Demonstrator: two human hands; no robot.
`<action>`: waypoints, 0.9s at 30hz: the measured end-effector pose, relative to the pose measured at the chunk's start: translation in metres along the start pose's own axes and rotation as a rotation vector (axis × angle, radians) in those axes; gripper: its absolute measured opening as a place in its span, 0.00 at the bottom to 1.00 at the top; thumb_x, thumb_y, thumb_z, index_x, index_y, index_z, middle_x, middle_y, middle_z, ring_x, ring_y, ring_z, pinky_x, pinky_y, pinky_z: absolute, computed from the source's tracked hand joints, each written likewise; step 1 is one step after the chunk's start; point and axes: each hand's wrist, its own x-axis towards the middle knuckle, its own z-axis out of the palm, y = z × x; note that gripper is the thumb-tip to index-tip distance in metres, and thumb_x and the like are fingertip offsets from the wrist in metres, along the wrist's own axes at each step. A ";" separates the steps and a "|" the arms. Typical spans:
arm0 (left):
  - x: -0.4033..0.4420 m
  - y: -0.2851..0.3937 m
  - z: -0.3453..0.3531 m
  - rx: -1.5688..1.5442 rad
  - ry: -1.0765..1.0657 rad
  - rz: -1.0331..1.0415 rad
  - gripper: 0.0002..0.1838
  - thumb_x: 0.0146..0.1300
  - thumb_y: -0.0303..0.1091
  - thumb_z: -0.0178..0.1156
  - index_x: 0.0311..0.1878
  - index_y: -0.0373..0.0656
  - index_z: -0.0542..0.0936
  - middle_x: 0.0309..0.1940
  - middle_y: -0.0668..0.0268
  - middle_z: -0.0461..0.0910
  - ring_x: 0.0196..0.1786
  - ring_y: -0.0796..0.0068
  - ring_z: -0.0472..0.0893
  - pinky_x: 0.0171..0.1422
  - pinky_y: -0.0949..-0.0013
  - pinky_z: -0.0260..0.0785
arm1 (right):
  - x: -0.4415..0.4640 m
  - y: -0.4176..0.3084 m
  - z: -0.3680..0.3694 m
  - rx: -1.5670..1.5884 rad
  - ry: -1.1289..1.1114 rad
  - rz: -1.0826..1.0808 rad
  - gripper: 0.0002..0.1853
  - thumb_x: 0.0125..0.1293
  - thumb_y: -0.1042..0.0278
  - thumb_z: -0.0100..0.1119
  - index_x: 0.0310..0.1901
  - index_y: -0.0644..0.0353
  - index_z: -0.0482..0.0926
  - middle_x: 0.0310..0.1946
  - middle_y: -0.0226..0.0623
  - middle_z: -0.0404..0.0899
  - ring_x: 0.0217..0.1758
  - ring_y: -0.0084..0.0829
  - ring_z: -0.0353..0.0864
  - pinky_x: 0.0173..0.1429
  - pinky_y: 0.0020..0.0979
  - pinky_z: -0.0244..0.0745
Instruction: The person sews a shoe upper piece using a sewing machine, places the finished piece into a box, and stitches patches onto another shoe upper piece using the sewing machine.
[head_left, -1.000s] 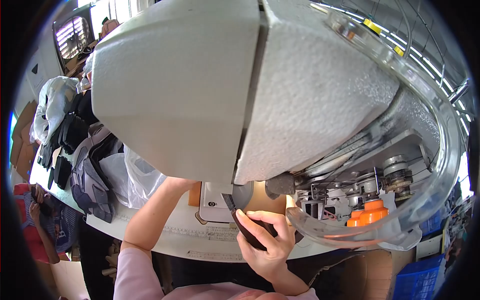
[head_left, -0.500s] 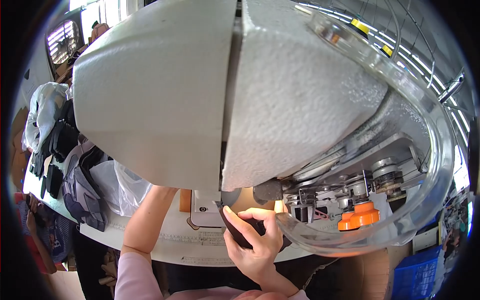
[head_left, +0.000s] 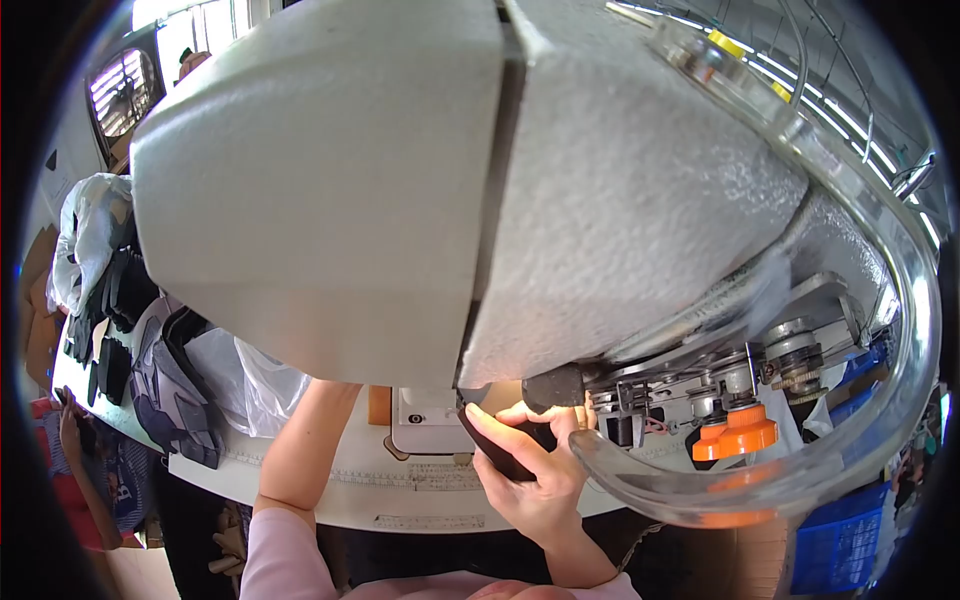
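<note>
Because the bulky pale grey metal machine head (head_left: pixel 330 200) fills the upper middle of the view, the left hand is hidden behind its lower edge, and I cannot tell whether its fingers are spread, closed or gripping anything. The flat dark brown or black piece (head_left: pixel 499 457) lies in the right hand (head_left: pixel 545 482), just below the machine head, over the white tabletop (head_left: pixel 350 500); its upper tip runs close under the head, and its far side is covered by fingers, so its full outline and material are hard to make out. The right grip is narrow, pinched about this piece. The right forearm rises from the lower edge, leaning leftward, with the index finger stretched up and left along the piece and the other fingers bent behind. The left forearm (head_left: pixel 305 445), bare below a lilac sleeve (head_left: pixel 285 555), slants upward and slightly right until the machine cuts it off. A curved clear plastic guard (head_left: pixel 925 320) crosses the right side, and a person (head_left: pixel 85 490) at far left is partly lost in the dark lens border.
</note>
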 end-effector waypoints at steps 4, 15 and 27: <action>0.000 -0.001 0.001 0.009 -0.001 0.005 0.18 0.68 0.35 0.54 0.56 0.34 0.74 0.52 0.55 0.76 0.54 0.66 0.75 0.59 0.62 0.68 | 0.002 0.002 0.000 0.061 -0.011 0.008 0.23 0.42 0.79 0.71 0.43 0.47 0.88 0.35 0.27 0.77 0.40 0.25 0.72 0.46 0.27 0.68; -0.017 0.001 0.003 0.031 -0.024 0.026 0.19 0.68 0.36 0.54 0.57 0.34 0.74 0.53 0.54 0.76 0.54 0.65 0.75 0.60 0.62 0.68 | 0.013 0.032 -0.006 0.192 -0.154 -0.009 0.19 0.50 0.80 0.70 0.45 0.53 0.87 0.36 0.32 0.78 0.38 0.27 0.77 0.43 0.27 0.73; -0.042 0.003 0.003 0.081 -0.035 0.047 0.21 0.68 0.38 0.54 0.58 0.34 0.73 0.54 0.53 0.75 0.55 0.64 0.75 0.60 0.61 0.68 | 0.019 0.067 -0.013 0.297 -0.467 0.079 0.19 0.60 0.77 0.65 0.54 0.58 0.81 0.45 0.32 0.84 0.45 0.21 0.81 0.50 0.25 0.75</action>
